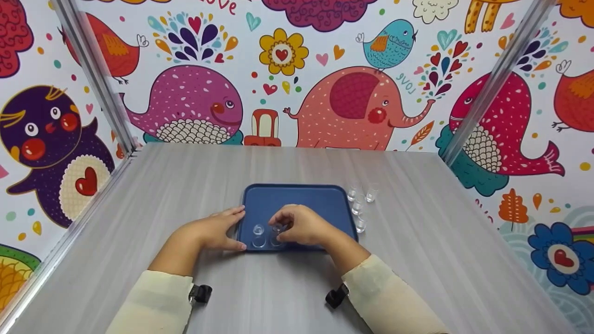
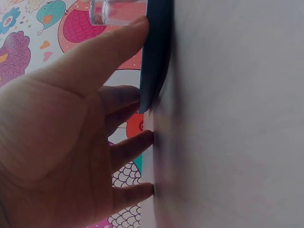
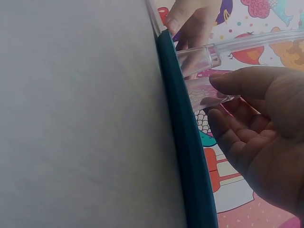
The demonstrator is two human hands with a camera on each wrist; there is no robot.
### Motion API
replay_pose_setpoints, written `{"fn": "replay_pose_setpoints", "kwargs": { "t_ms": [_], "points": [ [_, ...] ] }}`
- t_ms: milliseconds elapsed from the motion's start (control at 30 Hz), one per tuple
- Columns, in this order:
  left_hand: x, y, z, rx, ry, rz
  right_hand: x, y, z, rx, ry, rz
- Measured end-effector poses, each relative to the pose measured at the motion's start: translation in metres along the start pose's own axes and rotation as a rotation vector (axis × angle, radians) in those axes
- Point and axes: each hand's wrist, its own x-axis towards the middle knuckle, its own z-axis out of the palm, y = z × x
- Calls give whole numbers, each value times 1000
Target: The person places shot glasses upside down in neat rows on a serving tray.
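A blue tray (image 1: 315,199) lies on the table. My left hand (image 1: 213,230) is at its left side, with the thumb touching the tray's edge and the other fingers spread, tips on the table in the left wrist view. My right hand (image 1: 304,226) is over the tray's front part, its thumb and fingers pinching a small clear glass (image 3: 204,90) that stands at the tray surface. Left of it are more clear glasses, one at the front (image 1: 258,241) and another behind (image 1: 258,229). Another glass (image 1: 277,228) is partly hidden by the right hand's fingers.
Several more clear glasses (image 1: 357,207) stand on the table along the tray's right side. The grey table (image 1: 185,171) ends at walls printed with cartoon animals. Metal posts (image 1: 100,79) rise at the corners.
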Motion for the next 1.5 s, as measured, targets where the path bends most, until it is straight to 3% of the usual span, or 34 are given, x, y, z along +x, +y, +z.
{"fn": "replay_pose_setpoints", "kwargs": {
  "t_ms": [233, 433, 1100, 1233, 1500],
  "points": [
    [0, 0, 0, -10, 0, -5, 0, 0, 0, 12, -11, 13],
    [-1, 0, 0, -20, 5, -5, -3, 0, -7, 87, -8, -7],
    [0, -2, 0, -28, -2, -3, -26, 18, -61, 152, 178, -48],
    [0, -2, 0, -29, 1, -5, -33, 29, -76, 167, 240, -9],
    [0, -2, 0, -26, 1, -9, -43, 56, -114, 216, 453, 96]
  ]
}}
